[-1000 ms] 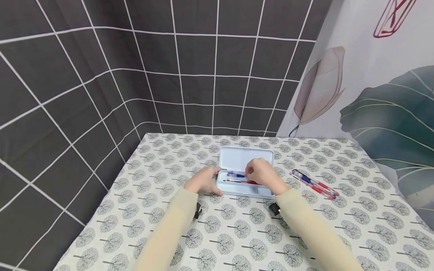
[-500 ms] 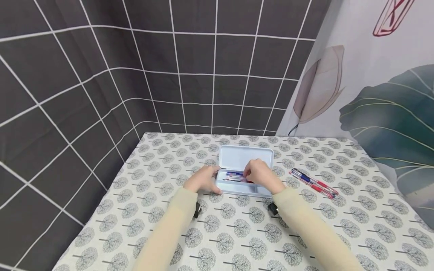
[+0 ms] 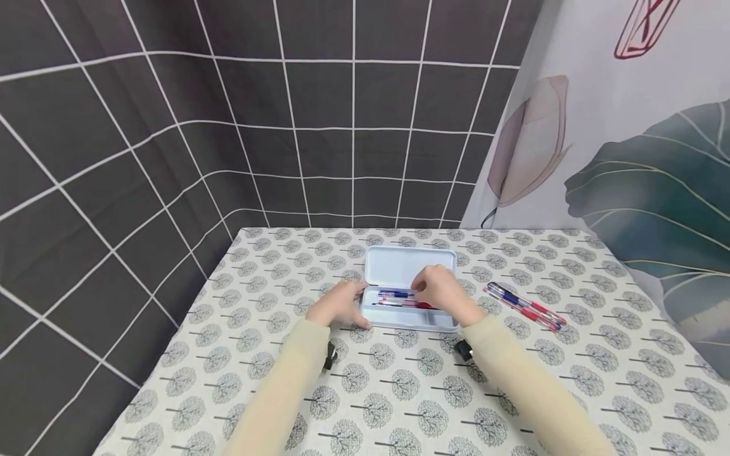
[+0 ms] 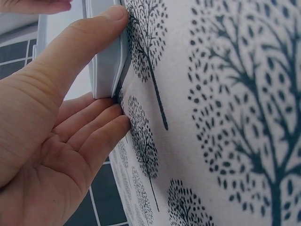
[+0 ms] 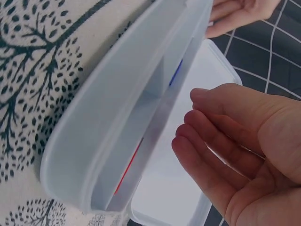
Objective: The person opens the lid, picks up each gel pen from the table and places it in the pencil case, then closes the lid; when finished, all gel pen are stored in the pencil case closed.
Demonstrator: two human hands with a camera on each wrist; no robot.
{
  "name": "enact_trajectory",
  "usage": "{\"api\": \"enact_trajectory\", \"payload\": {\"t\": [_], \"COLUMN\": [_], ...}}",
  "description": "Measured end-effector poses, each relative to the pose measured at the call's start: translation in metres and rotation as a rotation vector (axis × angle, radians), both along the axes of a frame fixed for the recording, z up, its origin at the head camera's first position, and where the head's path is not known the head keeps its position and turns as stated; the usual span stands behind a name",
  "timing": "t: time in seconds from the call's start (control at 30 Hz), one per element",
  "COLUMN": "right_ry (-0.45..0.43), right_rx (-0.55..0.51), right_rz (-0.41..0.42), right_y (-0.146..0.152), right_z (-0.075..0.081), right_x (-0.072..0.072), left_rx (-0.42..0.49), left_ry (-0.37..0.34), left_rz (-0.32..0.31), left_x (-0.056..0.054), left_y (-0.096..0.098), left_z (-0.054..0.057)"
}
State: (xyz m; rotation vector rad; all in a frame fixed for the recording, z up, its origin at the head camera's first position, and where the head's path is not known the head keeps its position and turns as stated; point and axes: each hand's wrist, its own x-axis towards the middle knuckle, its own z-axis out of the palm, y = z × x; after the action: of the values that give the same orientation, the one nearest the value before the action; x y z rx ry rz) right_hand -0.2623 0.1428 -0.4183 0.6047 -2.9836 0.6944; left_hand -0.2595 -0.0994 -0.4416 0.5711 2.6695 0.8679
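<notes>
A pale blue pencil case point(image 3: 393, 318) lies on the table with its lid point(image 3: 393, 266) swung back. My left hand point(image 3: 340, 303) holds its left end, thumb along the front wall and fingers at the back corner, as the left wrist view confirms. Inside the rear compartment lie several pens point(image 3: 393, 294), blue and red, partly covered by my right hand point(image 3: 440, 292). That hand hovers above the compartment. In the right wrist view its fingers point(image 5: 202, 150) are loosely bent, and no pen shows between them.
To the right of the case, several blue and red pens point(image 3: 523, 306) lie together on the tree-print tablecloth point(image 3: 428, 405). A dark gridded curtain point(image 3: 319, 152) hangs behind the table, and a pale leaf-patterned one point(image 3: 644, 183) is at the right.
The right hand dips slightly toward the pens in the case and lifts a little again. The left hand stays on the case's left end. The head view has shifted slightly.
</notes>
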Motion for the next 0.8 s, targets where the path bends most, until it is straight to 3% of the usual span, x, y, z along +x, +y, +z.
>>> {"api": "enact_trajectory", "payload": {"t": [0.8], "right_ry": [-0.006], "right_rx": [-0.068], "right_rz": [-0.043], "right_y": [0.020], "right_z": [0.009], "right_x": [0.010], "left_rx": [0.011], "left_ry": [-0.003], "left_rz": [0.000], "left_x": [0.000], "left_y": [-0.001], "left_z": [-0.002]}}
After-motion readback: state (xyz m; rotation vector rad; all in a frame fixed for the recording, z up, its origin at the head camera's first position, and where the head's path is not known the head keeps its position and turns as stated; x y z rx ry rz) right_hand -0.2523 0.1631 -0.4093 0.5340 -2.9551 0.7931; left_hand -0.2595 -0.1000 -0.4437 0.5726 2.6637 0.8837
